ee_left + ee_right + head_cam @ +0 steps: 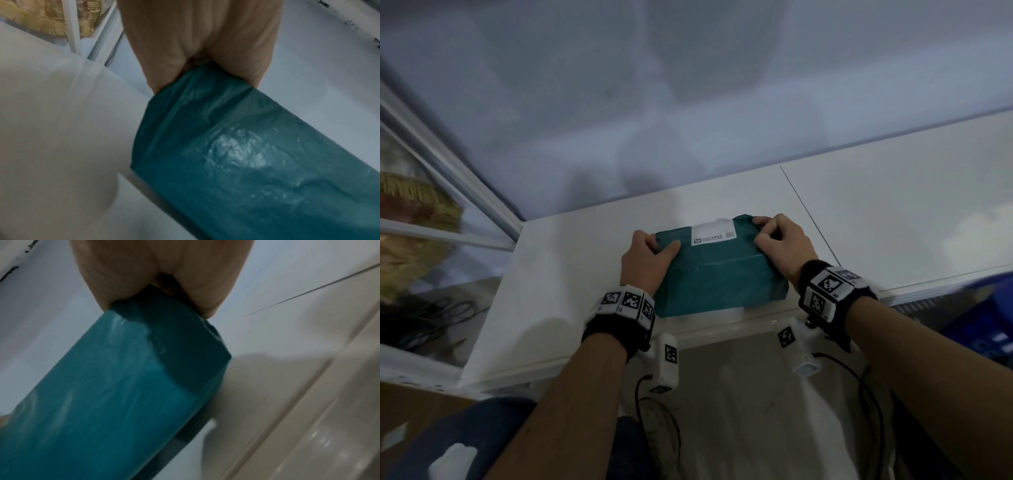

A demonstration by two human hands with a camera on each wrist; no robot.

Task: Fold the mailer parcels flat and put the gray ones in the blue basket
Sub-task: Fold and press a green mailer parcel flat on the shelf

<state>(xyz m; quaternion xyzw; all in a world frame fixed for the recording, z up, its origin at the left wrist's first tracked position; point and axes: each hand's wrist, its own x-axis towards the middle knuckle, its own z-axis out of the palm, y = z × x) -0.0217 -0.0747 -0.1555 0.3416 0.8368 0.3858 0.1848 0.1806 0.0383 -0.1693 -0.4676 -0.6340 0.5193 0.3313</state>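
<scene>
One parcel: teal plastic mailer parcel (717, 270), centre frame, on white table (571, 274), fold unfinished
Left hand (645, 262): pinches far-left corner
Right hand (784, 250): pinches far-right corner
Blue basket (983, 318): right edge; no gray parcels visible

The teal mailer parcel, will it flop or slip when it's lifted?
The teal mailer parcel probably holds its blocky shape, its creases looking firm. Its glossy, wrinkled film may be slippery, so the left hand and right hand pinching its far corners seems sensible.

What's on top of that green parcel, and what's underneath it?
On top of the green parcel sits a white label near its far edge. The left hand and right hand pinch its far corners. It lies on the white table; anything beneath is covered.
</scene>
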